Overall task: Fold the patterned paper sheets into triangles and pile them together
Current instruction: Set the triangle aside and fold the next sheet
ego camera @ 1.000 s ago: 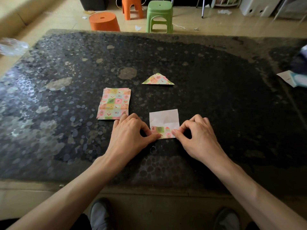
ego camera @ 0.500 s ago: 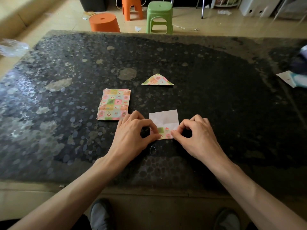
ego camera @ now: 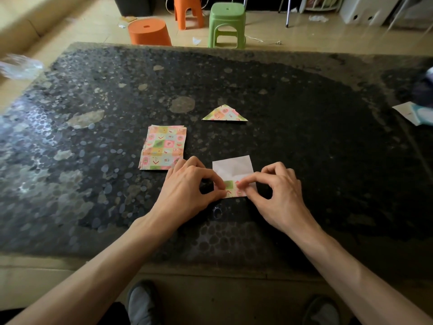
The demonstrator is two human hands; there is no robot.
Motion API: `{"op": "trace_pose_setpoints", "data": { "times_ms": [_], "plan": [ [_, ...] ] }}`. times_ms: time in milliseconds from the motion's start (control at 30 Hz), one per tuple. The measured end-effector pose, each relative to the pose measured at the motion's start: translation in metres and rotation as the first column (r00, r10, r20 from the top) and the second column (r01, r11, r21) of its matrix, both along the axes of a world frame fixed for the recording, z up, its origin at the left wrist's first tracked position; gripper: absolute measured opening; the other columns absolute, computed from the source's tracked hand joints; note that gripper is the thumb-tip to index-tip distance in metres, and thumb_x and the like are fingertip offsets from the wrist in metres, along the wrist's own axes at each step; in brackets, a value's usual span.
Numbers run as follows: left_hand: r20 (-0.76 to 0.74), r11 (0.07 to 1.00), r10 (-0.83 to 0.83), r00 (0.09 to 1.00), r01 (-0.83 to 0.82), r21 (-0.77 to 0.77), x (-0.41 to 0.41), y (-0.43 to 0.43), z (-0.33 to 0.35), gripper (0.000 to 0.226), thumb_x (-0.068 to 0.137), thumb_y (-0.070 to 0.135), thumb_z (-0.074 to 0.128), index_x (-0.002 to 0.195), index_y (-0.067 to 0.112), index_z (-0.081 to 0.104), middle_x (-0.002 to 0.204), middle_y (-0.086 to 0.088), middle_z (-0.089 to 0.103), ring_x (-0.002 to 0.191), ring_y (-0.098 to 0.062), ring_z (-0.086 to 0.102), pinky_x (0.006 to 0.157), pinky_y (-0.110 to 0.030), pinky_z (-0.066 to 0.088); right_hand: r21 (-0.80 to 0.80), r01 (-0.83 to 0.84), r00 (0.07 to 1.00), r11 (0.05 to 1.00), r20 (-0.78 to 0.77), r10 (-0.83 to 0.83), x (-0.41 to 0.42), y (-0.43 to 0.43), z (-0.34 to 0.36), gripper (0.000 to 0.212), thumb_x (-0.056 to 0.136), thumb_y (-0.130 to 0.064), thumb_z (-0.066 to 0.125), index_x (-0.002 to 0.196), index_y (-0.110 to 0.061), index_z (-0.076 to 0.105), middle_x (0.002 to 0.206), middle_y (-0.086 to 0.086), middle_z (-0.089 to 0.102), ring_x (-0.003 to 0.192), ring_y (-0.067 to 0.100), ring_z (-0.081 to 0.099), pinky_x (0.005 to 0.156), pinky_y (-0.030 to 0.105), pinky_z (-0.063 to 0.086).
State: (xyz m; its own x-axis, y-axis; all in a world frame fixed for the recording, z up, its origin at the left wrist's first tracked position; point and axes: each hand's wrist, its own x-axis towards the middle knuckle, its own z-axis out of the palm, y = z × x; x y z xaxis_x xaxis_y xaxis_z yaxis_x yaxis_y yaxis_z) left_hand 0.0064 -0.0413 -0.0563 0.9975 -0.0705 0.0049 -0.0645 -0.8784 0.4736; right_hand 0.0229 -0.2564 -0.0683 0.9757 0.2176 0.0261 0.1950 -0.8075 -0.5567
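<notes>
A paper sheet [ego camera: 232, 167] lies white side up near the table's front, its near edge turned over so a patterned strip shows. My left hand [ego camera: 187, 191] pinches the strip's left end between thumb and forefinger. My right hand [ego camera: 278, 195] pinches the strip nearer its middle and right. A stack of flat patterned sheets [ego camera: 162, 147] lies to the left, just beyond my left hand. One folded patterned triangle [ego camera: 224, 113] rests farther back on the dark table [ego camera: 328, 148].
White and pale blue papers [ego camera: 416, 114] lie at the table's right edge, and crumpled clear plastic [ego camera: 20, 66] at the far left. Beyond the table stand an orange tub [ego camera: 148, 31], an orange stool [ego camera: 188, 10] and a green stool [ego camera: 227, 24]. My shoes show below the front edge.
My right hand's fingertips have slid left along the folded strip toward its middle. The left hand keeps its pinch on the left end. The fold looks slightly deeper.
</notes>
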Motion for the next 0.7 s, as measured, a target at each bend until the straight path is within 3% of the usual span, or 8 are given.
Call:
{"op": "trace_pose_setpoints", "data": {
  "times_ms": [300, 700],
  "plan": [
    [-0.010, 1.000, 0.011, 1.000, -0.011, -0.019, -0.001, -0.001, 0.002, 0.017, 0.079, 0.062, 0.075, 0.092, 0.050, 0.071, 0.096, 0.018, 0.047, 0.098, -0.008, 0.044, 0.087, -0.031, 0.035, -0.067, 0.040, 0.999, 0.997, -0.006, -0.040, -0.004, 0.009, 0.002, 0.031, 0.076, -0.069, 0.069, 0.097, -0.046, 0.067, 0.108, -0.012, 0.039, 0.106, 0.010, 0.033, 0.086, 0.031, 0.027],
    [-0.130, 1.000, 0.009, 0.991, -0.011, -0.014, 0.000, 0.006, 0.010, 0.013, 0.085, 0.057, 0.073, 0.097, 0.058, 0.069, 0.104, 0.022, 0.043, 0.111, -0.009, 0.037, 0.097, -0.033, 0.019, -0.164, 0.090, 0.996, 0.982, 0.013, -0.089, -0.010, 0.021, 0.002, 0.050, 0.069, -0.085, 0.059, 0.097, -0.043, 0.056, 0.109, -0.010, 0.032, 0.101, 0.009, 0.024, 0.085, 0.032, 0.024]
  ]
}}
